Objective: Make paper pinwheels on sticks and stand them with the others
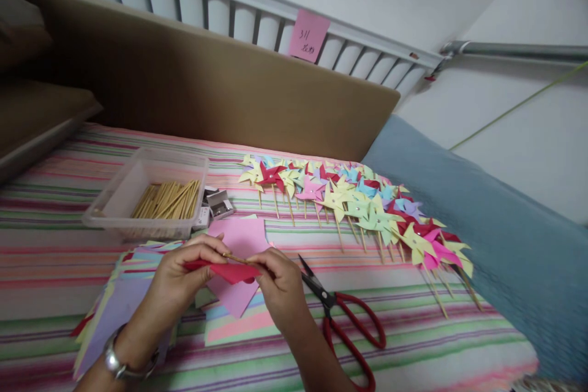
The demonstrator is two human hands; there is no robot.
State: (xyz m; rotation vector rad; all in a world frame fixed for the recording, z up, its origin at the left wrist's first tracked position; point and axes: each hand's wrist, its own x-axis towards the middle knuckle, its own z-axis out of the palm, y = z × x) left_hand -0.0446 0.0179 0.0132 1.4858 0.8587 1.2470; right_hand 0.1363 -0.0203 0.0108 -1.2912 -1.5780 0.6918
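My left hand [190,266] pinches one side of a folded red paper [234,272] and steadies the end of a thin wooden stick [236,258]. My right hand [281,282] is closed on the stick's other end and the paper's right side. The stick lies across the top of the red paper, and fingers hide where the two meet. Beneath the hands rest pink paper squares [241,303]. Close to my right wrist are scissors [327,300] with red handles, blades partly spread.
A clear plastic box [108,208] holds several wooden sticks [169,199]. Beside it sits a small opened box [219,203]. Coloured paper sheets [114,306] are stacked at left. Several finished paper pinwheels [367,214] lie at right. A brown board [229,92] stands behind the striped cloth.
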